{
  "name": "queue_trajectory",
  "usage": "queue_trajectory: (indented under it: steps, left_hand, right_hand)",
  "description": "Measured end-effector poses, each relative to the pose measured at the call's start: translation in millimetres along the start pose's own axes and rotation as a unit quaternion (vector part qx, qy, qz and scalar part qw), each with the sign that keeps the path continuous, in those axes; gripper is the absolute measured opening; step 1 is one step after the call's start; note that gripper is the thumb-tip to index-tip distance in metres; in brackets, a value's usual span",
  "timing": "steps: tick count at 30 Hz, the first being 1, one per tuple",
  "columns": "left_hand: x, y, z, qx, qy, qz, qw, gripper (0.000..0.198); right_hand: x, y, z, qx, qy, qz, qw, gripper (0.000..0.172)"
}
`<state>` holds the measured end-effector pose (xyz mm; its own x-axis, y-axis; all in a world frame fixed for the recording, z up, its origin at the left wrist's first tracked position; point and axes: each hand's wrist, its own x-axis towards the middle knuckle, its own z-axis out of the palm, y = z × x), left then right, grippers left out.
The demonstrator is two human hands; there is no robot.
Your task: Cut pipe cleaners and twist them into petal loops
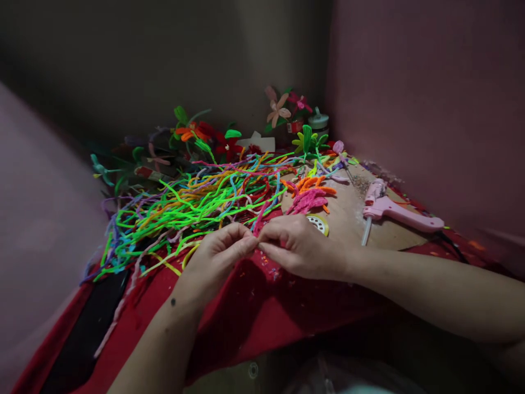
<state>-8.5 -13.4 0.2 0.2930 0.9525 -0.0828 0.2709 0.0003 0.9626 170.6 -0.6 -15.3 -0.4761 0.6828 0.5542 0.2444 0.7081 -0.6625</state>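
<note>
My left hand and my right hand meet fingertip to fingertip above the red cloth. Both are closed in a pinch. A dark pink pipe cleaner sticks up from between the fingers; its lower end is hidden by them. Just beyond lies a big loose heap of pipe cleaners, mostly bright green with orange, blue and purple. Behind my right hand are a bunch of bent pink pipe-cleaner pieces and a bunch of orange ones. A yellow-rimmed round disc with holes is partly covered by that hand.
A pink glue gun rests on a cardboard sheet at the right, its cord trailing off. Finished pipe-cleaner flowers stand at the back beside a lidded jar. A flat black object lies on the red cloth at the left.
</note>
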Motion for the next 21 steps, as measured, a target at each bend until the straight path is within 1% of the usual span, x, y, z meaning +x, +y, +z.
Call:
queue_trajectory:
  steps: [2, 3, 5, 7, 9, 11, 15, 18, 19, 20, 21]
  left_hand:
    - [0.2, -0.2, -0.2, 0.042, 0.031, 0.018, 0.998, 0.016]
    - [0.3, 0.0, -0.7, 0.057, 0.039, 0.024, 0.997, 0.016]
    - [0.8, 0.7, -2.2, 0.066, 0.049, 0.031, 0.996, 0.017]
    - [1.5, 1.5, -3.6, 0.059, 0.061, 0.038, 0.996, 0.017]
    - [2.3, 2.7, -4.1, 0.053, 0.069, 0.045, 0.995, 0.015]
    - [2.6, 4.2, -3.6, 0.068, 0.076, 0.058, 0.993, 0.012]
    - [2.3, 5.9, -2.9, 0.161, 0.108, 0.102, 0.976, 0.009]
    - [2.0, 4.6, -5.0, 0.196, 0.094, 0.107, 0.970, 0.011]
    - [1.9, 4.0, -5.9, 0.196, 0.083, 0.103, 0.972, 0.012]
    - [1.7, 3.6, -6.6, 0.196, 0.072, 0.096, 0.973, 0.013]
    - [1.4, 3.4, -7.0, 0.196, 0.065, 0.092, 0.974, 0.014]
  right_hand:
    - [3.4, 3.2, -0.2, 0.080, -0.032, 0.080, 0.993, 0.019]
    - [5.2, 4.9, -0.3, 0.134, -0.052, 0.116, 0.983, 0.018]
    - [8.3, 8.1, -0.6, 0.243, -0.090, 0.179, 0.949, 0.011]
    - [10.2, 10.3, -1.0, 0.327, -0.113, 0.230, 0.909, 0.006]
    - [10.9, 11.6, -1.5, 0.365, -0.109, 0.263, 0.886, 0.008]
    - [11.1, 12.2, -1.5, 0.378, -0.090, 0.278, 0.878, 0.010]
    - [11.4, 12.9, 0.4, 0.369, -0.073, 0.286, 0.881, 0.008]
    - [10.5, 12.3, 2.3, 0.335, -0.092, 0.287, 0.893, 0.010]
    - [9.7, 11.6, 2.5, 0.309, -0.103, 0.274, 0.905, 0.012]
    - [8.5, 10.5, 2.5, 0.267, -0.103, 0.246, 0.926, 0.014]
    - [7.1, 9.2, 2.2, 0.205, -0.087, 0.198, 0.954, 0.016]
